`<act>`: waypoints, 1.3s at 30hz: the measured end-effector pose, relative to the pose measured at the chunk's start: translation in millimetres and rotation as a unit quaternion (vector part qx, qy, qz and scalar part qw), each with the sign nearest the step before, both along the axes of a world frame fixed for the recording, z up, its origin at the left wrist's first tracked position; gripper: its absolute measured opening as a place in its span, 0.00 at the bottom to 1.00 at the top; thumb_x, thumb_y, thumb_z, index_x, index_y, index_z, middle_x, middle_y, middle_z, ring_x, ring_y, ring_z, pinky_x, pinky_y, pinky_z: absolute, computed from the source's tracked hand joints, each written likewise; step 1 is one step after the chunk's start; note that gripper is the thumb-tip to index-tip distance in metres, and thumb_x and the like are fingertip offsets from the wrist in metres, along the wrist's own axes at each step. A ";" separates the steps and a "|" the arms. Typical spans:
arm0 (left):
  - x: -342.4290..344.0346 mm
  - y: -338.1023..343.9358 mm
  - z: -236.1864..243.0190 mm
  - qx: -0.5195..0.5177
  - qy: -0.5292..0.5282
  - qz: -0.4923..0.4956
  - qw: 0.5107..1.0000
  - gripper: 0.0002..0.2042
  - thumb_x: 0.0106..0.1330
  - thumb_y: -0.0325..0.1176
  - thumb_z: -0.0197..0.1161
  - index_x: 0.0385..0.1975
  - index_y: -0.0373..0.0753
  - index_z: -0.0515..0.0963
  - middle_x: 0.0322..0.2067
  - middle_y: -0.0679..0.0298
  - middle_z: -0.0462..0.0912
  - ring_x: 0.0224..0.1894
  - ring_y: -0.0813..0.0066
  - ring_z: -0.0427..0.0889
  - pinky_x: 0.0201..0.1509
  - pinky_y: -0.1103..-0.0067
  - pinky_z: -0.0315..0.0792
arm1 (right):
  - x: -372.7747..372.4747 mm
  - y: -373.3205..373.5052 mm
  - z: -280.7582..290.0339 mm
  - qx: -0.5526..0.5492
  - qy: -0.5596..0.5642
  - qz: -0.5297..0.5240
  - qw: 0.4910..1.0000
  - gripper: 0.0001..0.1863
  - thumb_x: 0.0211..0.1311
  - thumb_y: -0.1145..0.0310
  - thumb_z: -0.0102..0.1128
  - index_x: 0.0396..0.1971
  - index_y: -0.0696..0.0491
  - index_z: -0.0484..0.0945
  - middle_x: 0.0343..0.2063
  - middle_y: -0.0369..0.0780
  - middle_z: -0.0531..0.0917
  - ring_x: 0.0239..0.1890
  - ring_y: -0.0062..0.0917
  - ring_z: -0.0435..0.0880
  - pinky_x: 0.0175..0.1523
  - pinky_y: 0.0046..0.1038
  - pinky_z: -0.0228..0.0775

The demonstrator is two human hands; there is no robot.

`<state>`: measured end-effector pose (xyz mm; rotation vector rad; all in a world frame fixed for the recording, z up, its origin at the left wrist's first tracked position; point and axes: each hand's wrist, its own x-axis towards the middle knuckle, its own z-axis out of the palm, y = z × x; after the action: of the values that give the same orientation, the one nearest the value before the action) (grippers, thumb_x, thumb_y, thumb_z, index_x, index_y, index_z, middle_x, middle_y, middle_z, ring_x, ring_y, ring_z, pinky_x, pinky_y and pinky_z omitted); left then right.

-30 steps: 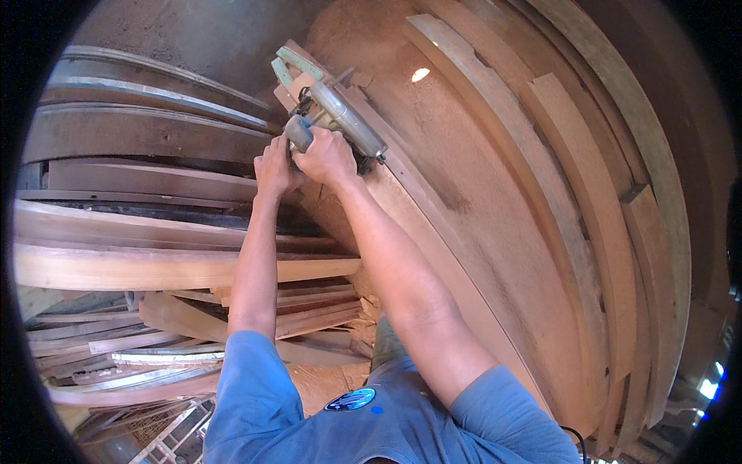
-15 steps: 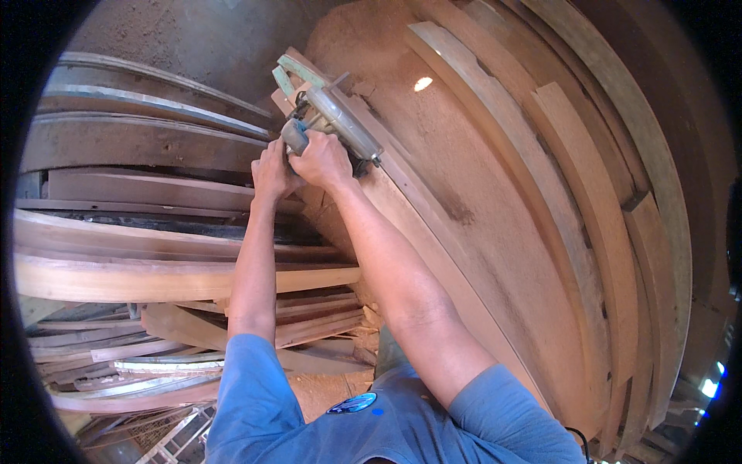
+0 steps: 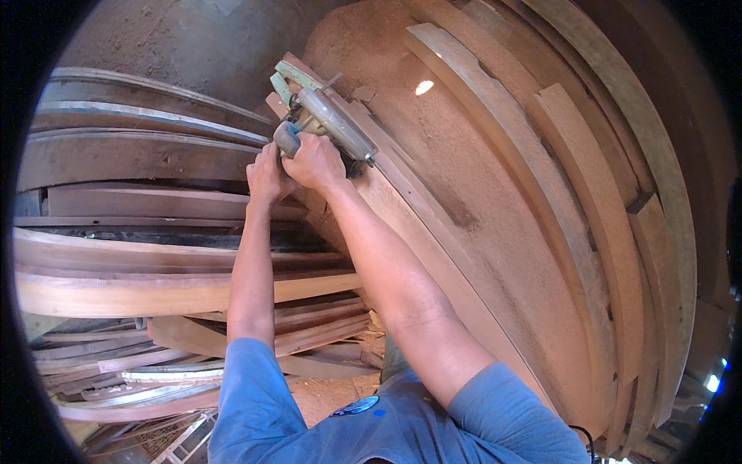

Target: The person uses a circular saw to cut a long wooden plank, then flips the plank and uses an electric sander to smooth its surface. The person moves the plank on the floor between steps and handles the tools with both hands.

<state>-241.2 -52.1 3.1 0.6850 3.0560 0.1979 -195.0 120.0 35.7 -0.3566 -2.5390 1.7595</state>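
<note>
Both my hands are closed around a hand-held power tool (image 3: 336,124) with a silver cylindrical housing and a grey-blue handle. My right hand (image 3: 318,161) wraps the handle from the right, and my left hand (image 3: 267,179) grips at its left side, with its fingers partly hidden. Under the tool, a long pale board (image 3: 433,255) runs from the far left down toward my right side. A light green metal piece (image 3: 297,75) sits at the board's far end, just beyond the tool. The tool's underside and the exact contact with the board are hidden.
Curved timbers (image 3: 139,158) are stacked along the left, with thinner strips (image 3: 178,371) nearer me. Long curved beams (image 3: 510,131) lie at the right. Brown sawdust (image 3: 464,170) covers the surface beside the board. A short ladder-like frame (image 3: 185,441) shows at lower left.
The view has shifted slightly, so the left timbers appear lower. My hands, the power tool and the board's far end appear a little further left. The grip looks unchanged.
</note>
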 end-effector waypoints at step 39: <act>-80.8 -3.9 2.3 0.043 -0.058 0.063 0.995 0.37 0.43 0.44 0.82 0.55 0.46 0.70 0.49 0.53 0.82 0.55 0.45 0.78 0.55 0.57 0.73 | -70.8 -6.8 0.0 -0.009 0.041 -0.030 0.999 0.16 0.50 0.62 0.63 0.34 0.59 0.84 0.33 0.58 0.85 0.40 0.53 0.86 0.50 0.47 0.80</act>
<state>-322.0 -56.0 5.4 0.4666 2.9937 0.3592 -265.8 113.2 35.7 -0.3493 -2.4326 1.7403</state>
